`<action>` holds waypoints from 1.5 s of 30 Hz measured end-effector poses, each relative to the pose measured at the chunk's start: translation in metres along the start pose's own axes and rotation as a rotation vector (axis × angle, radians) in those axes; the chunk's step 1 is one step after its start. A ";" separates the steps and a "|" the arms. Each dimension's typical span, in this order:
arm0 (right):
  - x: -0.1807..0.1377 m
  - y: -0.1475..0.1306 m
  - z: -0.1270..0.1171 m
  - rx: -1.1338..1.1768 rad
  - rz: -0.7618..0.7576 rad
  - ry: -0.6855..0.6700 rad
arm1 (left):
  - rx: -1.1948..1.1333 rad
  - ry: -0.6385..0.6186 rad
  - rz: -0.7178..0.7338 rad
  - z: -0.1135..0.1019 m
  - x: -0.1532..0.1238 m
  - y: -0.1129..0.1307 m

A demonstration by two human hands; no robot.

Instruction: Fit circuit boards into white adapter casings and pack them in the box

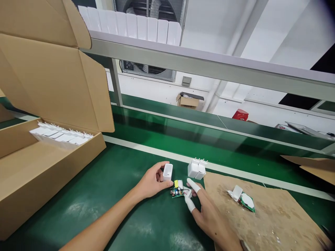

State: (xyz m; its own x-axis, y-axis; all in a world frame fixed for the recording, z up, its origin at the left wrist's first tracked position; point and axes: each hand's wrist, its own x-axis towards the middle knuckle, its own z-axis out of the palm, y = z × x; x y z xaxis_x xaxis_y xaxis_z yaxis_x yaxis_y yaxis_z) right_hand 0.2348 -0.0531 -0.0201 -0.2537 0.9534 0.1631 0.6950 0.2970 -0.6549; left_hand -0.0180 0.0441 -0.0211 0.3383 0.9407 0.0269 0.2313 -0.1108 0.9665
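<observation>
My left hand (152, 181) pinches a small white plastic charger shell (167, 172) upright on the green belt (125, 209). My right hand (206, 212), with white finger cots on thumb and forefinger, pinches the edge of a small green circuit board (177, 190) that carries a yellow part and lies between both hands. Just beyond the board stand two white charger plugs (197, 168), prongs up.
A large open cardboard box (44, 167) at the left holds a row of white chargers (61, 135). A brown cardboard sheet (267, 216) at the right carries another opened shell with its board (242, 198). A grey shelf rail (209, 66) crosses overhead.
</observation>
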 end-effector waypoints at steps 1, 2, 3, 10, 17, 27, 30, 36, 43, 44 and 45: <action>0.000 -0.001 0.000 0.023 -0.018 0.001 | 0.002 -0.001 0.002 0.000 0.000 0.000; 0.001 -0.002 -0.001 0.035 -0.034 -0.012 | 0.004 -0.002 0.004 -0.001 0.000 0.000; 0.001 -0.003 -0.002 0.030 -0.051 -0.027 | 0.005 -0.002 0.006 -0.001 -0.001 0.000; 0.001 0.002 0.010 -0.184 -0.116 0.074 | 0.048 -0.012 0.029 -0.004 -0.005 0.004; 0.005 -0.010 0.018 -0.232 -0.164 0.218 | 0.130 -0.048 0.057 -0.015 -0.013 0.006; 0.004 -0.022 0.007 -0.116 -0.189 0.468 | 0.362 -0.039 0.154 -0.016 -0.020 0.014; 0.002 -0.023 0.007 -0.122 -0.214 0.481 | 0.375 -0.068 0.303 -0.009 -0.022 0.012; 0.002 -0.021 0.008 -0.181 -0.389 0.437 | 0.475 -0.107 0.488 0.003 -0.026 0.009; 0.003 -0.019 0.010 -0.193 -0.413 0.418 | 0.500 -0.106 0.561 0.004 -0.024 0.018; 0.003 -0.019 0.010 -0.193 -0.411 0.408 | 0.501 -0.108 0.568 0.004 -0.024 0.019; 0.003 -0.019 0.010 -0.195 -0.404 0.398 | 0.503 -0.109 0.574 0.005 -0.024 0.020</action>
State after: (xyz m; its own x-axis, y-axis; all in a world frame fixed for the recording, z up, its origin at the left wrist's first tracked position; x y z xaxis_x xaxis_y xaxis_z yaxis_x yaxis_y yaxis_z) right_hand 0.2139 -0.0567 -0.0142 -0.2786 0.6982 0.6594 0.7161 0.6086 -0.3418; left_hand -0.0173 0.0180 -0.0036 0.6129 0.6573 0.4385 0.3703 -0.7292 0.5754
